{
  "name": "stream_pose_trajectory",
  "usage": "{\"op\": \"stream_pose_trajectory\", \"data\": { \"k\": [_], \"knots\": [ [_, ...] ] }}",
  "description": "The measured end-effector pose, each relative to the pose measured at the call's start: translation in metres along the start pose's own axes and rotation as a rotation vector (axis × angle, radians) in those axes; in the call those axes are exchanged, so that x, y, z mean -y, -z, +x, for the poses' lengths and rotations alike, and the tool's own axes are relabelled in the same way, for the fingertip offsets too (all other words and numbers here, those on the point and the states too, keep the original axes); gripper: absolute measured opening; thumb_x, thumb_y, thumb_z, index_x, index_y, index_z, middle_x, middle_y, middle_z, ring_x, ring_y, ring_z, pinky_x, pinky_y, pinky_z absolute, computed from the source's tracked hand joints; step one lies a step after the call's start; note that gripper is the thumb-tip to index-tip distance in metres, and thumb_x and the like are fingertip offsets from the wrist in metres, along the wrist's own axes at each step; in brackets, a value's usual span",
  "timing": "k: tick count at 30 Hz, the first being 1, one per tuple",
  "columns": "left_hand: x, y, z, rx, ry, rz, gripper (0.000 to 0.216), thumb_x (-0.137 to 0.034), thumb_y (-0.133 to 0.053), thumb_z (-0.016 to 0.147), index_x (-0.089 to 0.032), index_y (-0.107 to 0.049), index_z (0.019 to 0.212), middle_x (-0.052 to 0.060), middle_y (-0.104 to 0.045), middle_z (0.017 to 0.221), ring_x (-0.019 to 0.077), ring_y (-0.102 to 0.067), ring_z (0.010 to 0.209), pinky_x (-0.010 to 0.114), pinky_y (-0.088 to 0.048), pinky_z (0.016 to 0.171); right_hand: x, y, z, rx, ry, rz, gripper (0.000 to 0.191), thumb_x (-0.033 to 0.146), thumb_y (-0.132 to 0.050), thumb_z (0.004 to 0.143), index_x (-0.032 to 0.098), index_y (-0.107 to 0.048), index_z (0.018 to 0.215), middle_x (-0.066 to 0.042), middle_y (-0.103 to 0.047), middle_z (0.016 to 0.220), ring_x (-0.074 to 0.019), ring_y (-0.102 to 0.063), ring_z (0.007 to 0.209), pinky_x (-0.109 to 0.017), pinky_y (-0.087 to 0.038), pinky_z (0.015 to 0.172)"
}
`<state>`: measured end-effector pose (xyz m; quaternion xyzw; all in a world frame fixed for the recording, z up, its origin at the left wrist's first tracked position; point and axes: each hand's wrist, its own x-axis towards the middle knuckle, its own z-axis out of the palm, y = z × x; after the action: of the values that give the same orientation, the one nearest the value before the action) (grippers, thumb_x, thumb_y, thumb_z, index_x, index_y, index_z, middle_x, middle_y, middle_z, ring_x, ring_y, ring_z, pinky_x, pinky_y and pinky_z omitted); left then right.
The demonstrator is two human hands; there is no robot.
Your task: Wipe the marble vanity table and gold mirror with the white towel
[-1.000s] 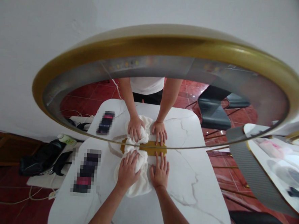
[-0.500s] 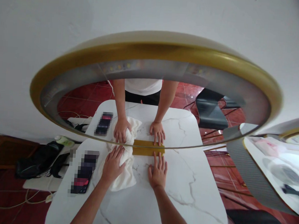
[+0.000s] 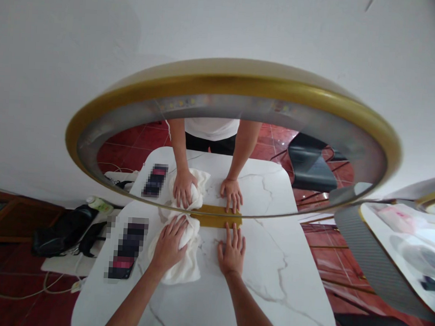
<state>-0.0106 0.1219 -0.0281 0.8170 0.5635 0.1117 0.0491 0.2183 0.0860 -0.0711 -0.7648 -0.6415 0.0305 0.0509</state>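
While the left hand (image 3: 168, 246) is clutching the white cloth (image 3: 185, 269) against the mirror (image 3: 222, 82) at centre frame, the right hand (image 3: 231, 252) is apparently bracing, fingers spread, on the table (image 3: 287, 290).

The dark object (image 3: 127, 250) near the table's (image 3: 287, 285) left edge is pixelated beyond telling; the left hand (image 3: 169, 243) covers much of the white cloth (image 3: 185, 271).

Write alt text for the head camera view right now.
The left hand clasps a bunched white cloth against the bottom of a round gold-framed mirror standing on a marble table. The right hand lies flat beside it at the mirror's gold base; a phone lies to the left.
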Motion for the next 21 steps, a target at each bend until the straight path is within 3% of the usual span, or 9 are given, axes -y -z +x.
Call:
{"op": "stream_pose_trajectory", "data": {
  "k": [8,15,21],
  "knots": [
    [-0.003,-0.003,0.005,-0.03,0.06,0.0,0.056,-0.028,-0.054,0.076,-0.021,-0.043,0.131,0.006,-0.037,0.144,0.0285,-0.025,0.134,0.044,-0.031,0.102,0.0,0.001,0.0,-0.005,0.006,0.014,0.064,0.033,-0.032,0.088,0.021,-0.006,0.146,-0.002,-0.005,0.153,-0.0232,-0.003,0.139,-0.047,-0.007,0.11],
    [-0.041,-0.001,0.002,0.037,0.063,-0.05,0.06,-0.025,-0.053,0.074,-0.022,-0.042,0.132,0.003,-0.032,0.146,0.0286,-0.024,0.135,0.047,-0.029,0.102,0.001,0.002,-0.001,-0.017,0.008,0.0,0.066,0.034,-0.033,0.088,0.022,-0.004,0.146,-0.002,-0.005,0.153,-0.0219,-0.002,0.139,-0.047,-0.006,0.111],
    [-0.085,-0.008,0.015,0.055,0.035,-0.153,0.064,-0.027,-0.053,0.074,-0.024,-0.039,0.136,0.002,-0.029,0.148,0.0294,-0.02,0.136,0.048,-0.026,0.104,0.0,-0.003,-0.002,-0.037,0.013,-0.022,0.065,0.033,-0.036,0.085,0.021,-0.014,0.145,-0.002,-0.005,0.153,-0.0236,-0.003,0.139,-0.047,-0.007,0.111]
  ]
}}
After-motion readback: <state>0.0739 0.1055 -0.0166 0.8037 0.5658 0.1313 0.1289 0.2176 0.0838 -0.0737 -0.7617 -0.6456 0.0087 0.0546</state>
